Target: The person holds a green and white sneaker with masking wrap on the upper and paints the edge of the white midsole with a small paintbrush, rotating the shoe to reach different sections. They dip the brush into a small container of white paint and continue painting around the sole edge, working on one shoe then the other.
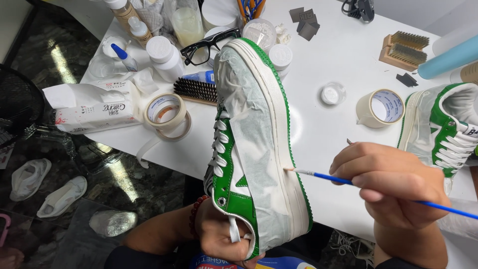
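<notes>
Brush tip at masked shoe sole.
Right hand [393, 187] grips brush [348, 181]; left hand [221, 236] clasps shoe [254, 144]: a slip could smear paint past the tape [249, 149].

Single view, head-worn camera. Position: above the person's own hands, looking steeply down and forward. Range: close; the green-and-white sneaker [254, 144] fills the frame's centre. Coverage: white table [323, 119] spans the upper and right frame, its far clutter along the top edge; dark glossy floor [124, 184] shows at the left and bottom. No second view.
</notes>
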